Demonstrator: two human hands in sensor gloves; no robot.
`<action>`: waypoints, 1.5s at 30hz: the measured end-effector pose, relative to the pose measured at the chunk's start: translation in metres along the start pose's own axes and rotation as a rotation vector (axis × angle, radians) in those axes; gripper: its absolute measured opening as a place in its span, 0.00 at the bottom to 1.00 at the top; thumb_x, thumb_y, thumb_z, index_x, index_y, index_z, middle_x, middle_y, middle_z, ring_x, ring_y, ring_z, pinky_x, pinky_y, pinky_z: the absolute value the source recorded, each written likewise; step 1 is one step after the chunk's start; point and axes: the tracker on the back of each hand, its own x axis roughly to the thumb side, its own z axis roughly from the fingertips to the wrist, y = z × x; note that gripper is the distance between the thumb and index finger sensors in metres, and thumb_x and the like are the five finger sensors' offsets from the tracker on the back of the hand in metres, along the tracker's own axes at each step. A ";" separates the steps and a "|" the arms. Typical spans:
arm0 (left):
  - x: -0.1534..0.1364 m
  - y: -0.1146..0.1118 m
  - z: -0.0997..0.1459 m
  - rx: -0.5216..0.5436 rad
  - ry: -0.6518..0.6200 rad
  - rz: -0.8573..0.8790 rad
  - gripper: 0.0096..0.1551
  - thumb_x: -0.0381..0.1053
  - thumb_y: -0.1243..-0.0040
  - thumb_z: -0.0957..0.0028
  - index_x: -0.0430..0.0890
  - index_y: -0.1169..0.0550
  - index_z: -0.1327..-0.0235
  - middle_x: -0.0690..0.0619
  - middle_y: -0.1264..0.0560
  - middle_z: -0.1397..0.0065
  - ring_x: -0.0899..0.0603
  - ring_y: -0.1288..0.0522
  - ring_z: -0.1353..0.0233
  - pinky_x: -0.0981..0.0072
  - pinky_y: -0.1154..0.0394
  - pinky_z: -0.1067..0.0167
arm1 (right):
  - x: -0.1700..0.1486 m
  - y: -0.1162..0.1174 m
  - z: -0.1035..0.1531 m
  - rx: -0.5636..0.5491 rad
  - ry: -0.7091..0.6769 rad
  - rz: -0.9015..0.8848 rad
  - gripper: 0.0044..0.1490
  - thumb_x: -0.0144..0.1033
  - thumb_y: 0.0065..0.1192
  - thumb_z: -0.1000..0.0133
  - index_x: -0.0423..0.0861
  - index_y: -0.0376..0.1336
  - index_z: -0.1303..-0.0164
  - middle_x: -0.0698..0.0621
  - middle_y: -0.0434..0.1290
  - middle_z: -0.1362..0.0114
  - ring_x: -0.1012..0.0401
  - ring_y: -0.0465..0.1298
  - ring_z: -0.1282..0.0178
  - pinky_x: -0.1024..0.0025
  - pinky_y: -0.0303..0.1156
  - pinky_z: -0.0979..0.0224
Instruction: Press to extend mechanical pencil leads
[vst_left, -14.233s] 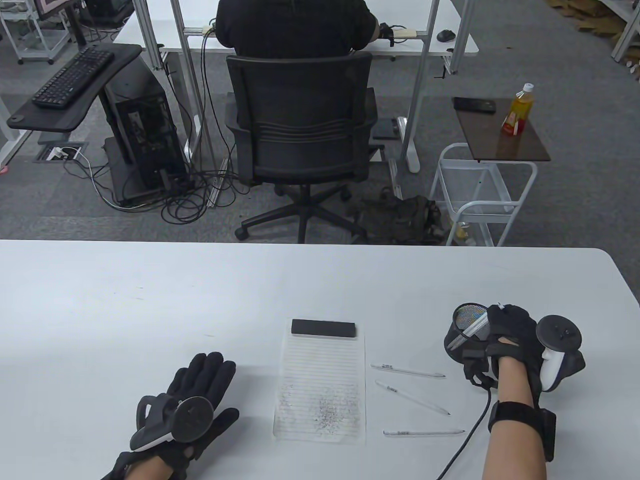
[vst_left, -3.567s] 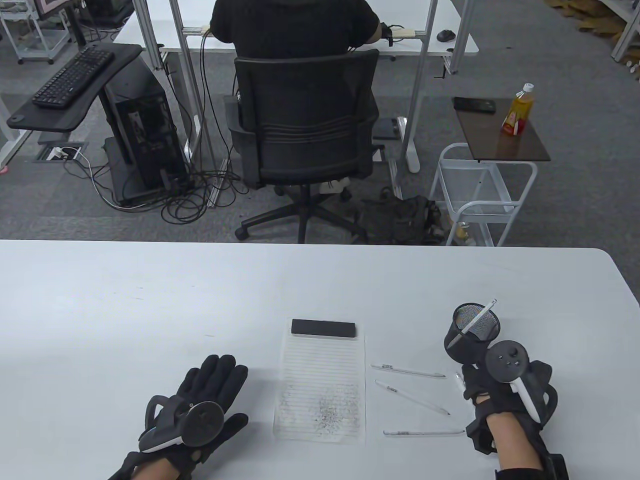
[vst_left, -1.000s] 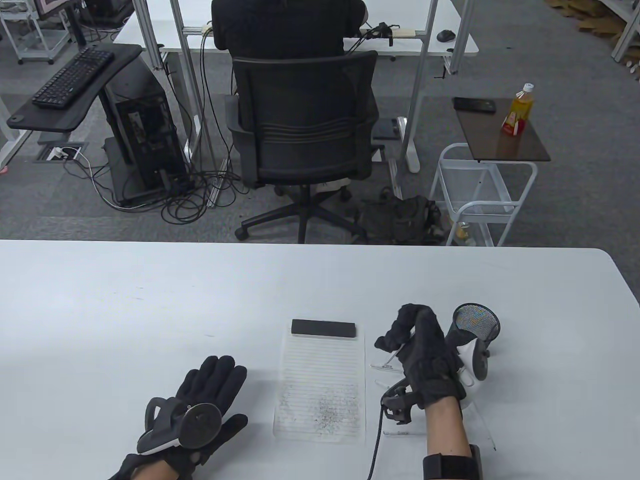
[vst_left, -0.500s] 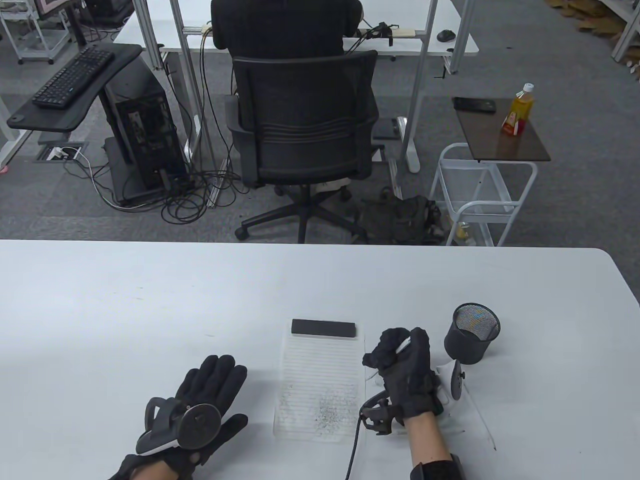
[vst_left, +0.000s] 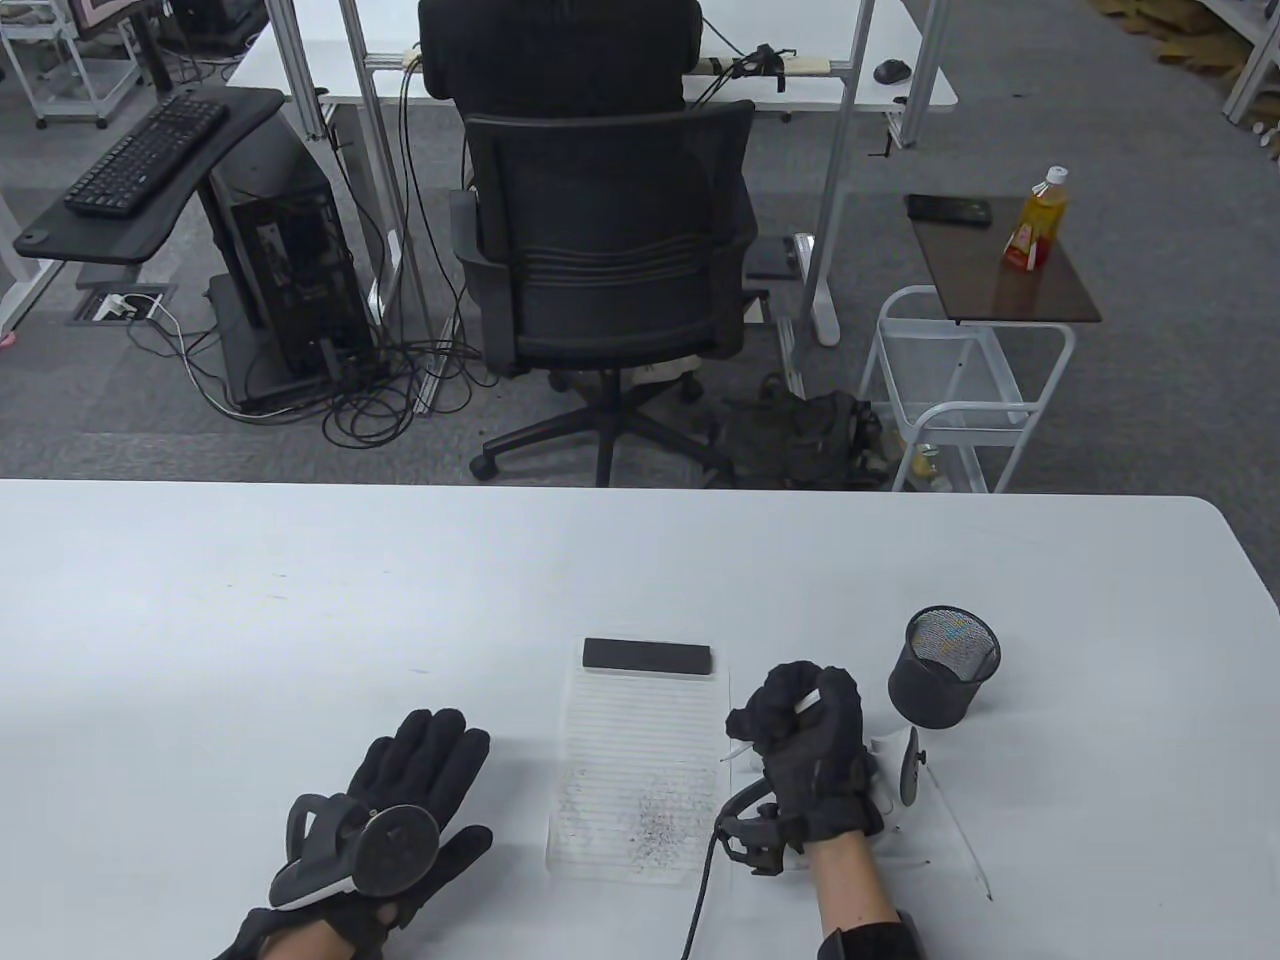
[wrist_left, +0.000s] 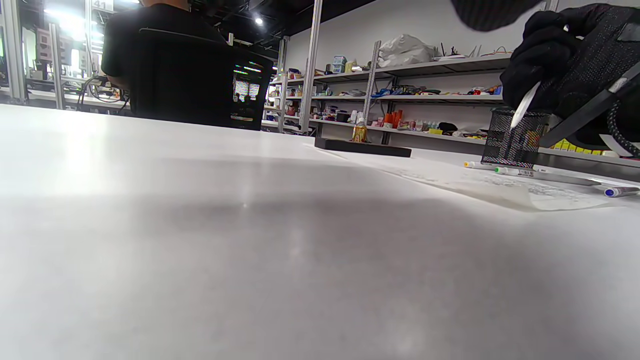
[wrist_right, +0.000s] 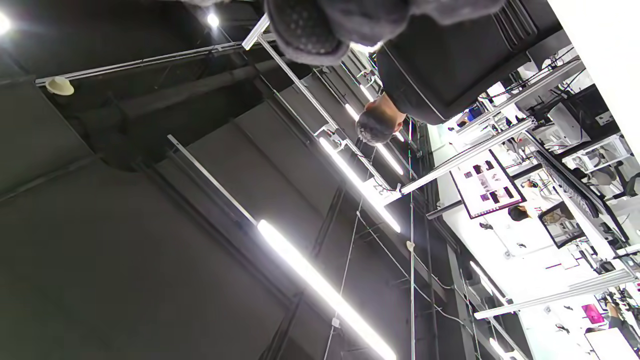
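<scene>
Table view: my gloved right hand (vst_left: 805, 745) is curled around a slim white mechanical pencil (vst_left: 806, 699), held above the right edge of the lined, graphite-speckled sheet of paper (vst_left: 640, 770) on the white counter (vst_left: 300, 600). I judge the pressing step is in hand; the thumb looks set near the pencil's upper end, though I cannot tell whether it is on the button. Next comes a firm press on that cap, with the tip kept over the paper. My left hand (vst_left: 400, 800) lies flat, fingers spread, holding nothing. The black mesh pen cup (vst_left: 945, 670) stands just beyond the right hand.

Left wrist view: low across the counter, the right hand's grip shows closed on the pencil, whose white tapered tip (wrist_left: 522, 107) points down and hangs apart from the paper. More pens (wrist_left: 530, 172) lie on the counter below it, before the cup.

Right wrist view: tilted to the ceiling lights; only a gloved fingertip (wrist_right: 305, 30) shows at the top edge.
</scene>
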 end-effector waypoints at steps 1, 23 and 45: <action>0.000 0.000 0.000 0.002 0.001 0.001 0.52 0.70 0.50 0.51 0.51 0.50 0.17 0.43 0.53 0.13 0.28 0.51 0.15 0.31 0.47 0.25 | 0.000 0.000 0.000 -0.001 0.001 -0.003 0.36 0.57 0.45 0.35 0.38 0.72 0.51 0.46 0.75 0.60 0.46 0.75 0.63 0.35 0.71 0.46; 0.000 0.000 0.000 0.007 0.001 -0.004 0.52 0.70 0.50 0.51 0.51 0.50 0.17 0.43 0.53 0.13 0.28 0.51 0.15 0.31 0.47 0.25 | -0.005 0.009 0.004 0.011 0.015 0.038 0.33 0.54 0.45 0.35 0.38 0.72 0.51 0.47 0.75 0.60 0.47 0.75 0.63 0.36 0.72 0.46; -0.001 -0.003 -0.001 0.001 0.002 0.002 0.52 0.70 0.50 0.51 0.51 0.51 0.17 0.43 0.53 0.13 0.28 0.51 0.15 0.31 0.47 0.25 | -0.025 0.009 0.008 0.025 0.051 0.102 0.40 0.60 0.43 0.36 0.37 0.71 0.48 0.46 0.75 0.58 0.46 0.74 0.61 0.36 0.70 0.44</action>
